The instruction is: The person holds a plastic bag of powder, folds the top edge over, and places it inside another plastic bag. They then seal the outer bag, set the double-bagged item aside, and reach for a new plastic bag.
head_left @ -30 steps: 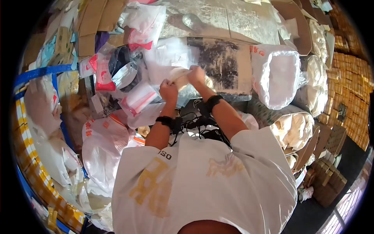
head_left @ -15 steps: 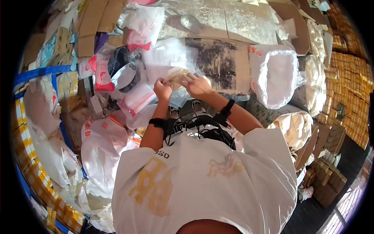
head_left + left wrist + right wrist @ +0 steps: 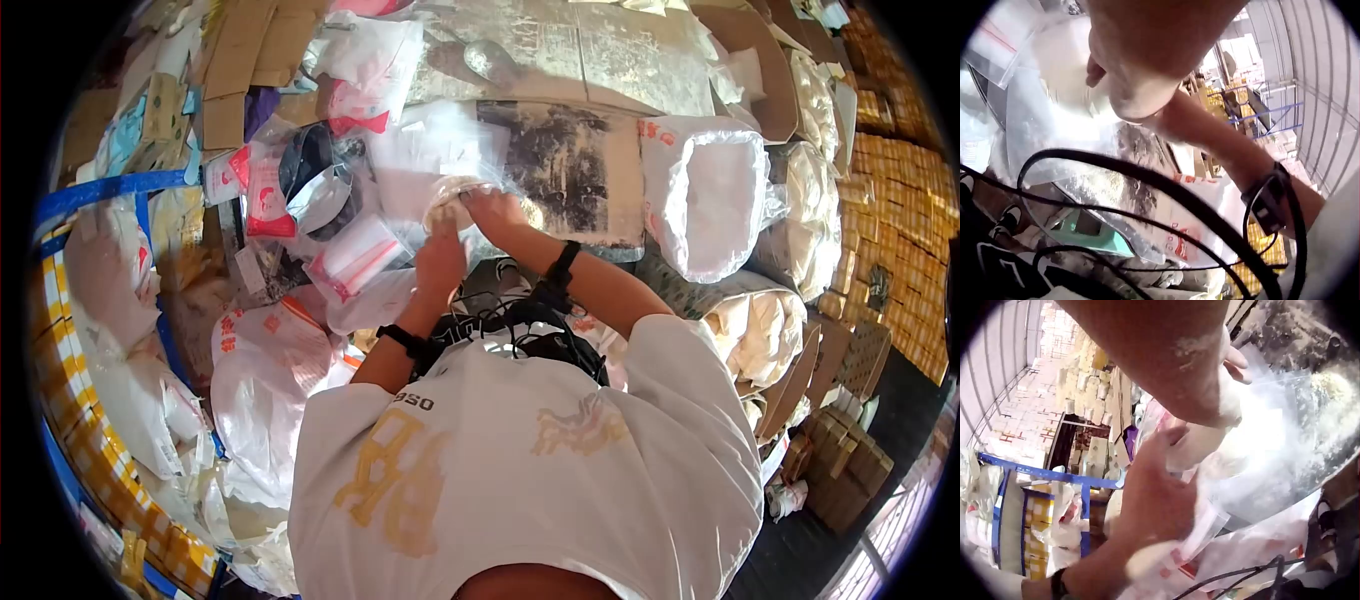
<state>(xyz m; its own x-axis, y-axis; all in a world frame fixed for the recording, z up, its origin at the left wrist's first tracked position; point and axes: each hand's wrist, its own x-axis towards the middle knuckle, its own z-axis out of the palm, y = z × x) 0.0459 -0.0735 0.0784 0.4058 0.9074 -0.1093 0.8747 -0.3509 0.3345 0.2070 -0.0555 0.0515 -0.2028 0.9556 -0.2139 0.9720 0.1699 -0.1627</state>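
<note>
A small clear plastic bag (image 3: 447, 195) with pale, cream-coloured contents is between both hands, over a stack of clear bags. My left hand (image 3: 440, 262) is at its near side; in the right wrist view the left hand's thumb and fingers curve round the bag (image 3: 1194, 449). From the right, my right hand (image 3: 497, 214) pinches the bag's upper edge, its fingers partly hidden. The left wrist view shows the bag (image 3: 1072, 69) glaring in bright light beside a hand. Flat clear bags (image 3: 455, 145) lie just beyond the hands.
A packet of bags with a red stripe (image 3: 360, 253) lies left of the hands. A worn cardboard sheet (image 3: 620, 150) is to the right, then a lined white sack (image 3: 715, 200). A metal scoop (image 3: 490, 60) rests at the back. Black cables (image 3: 1166, 187) hang near my waist.
My left hand first shifts a little left, then moves right and nearer my body, closer to the right hand. The right hand's fist loosens and its fingers come down over the bag's edge.
</note>
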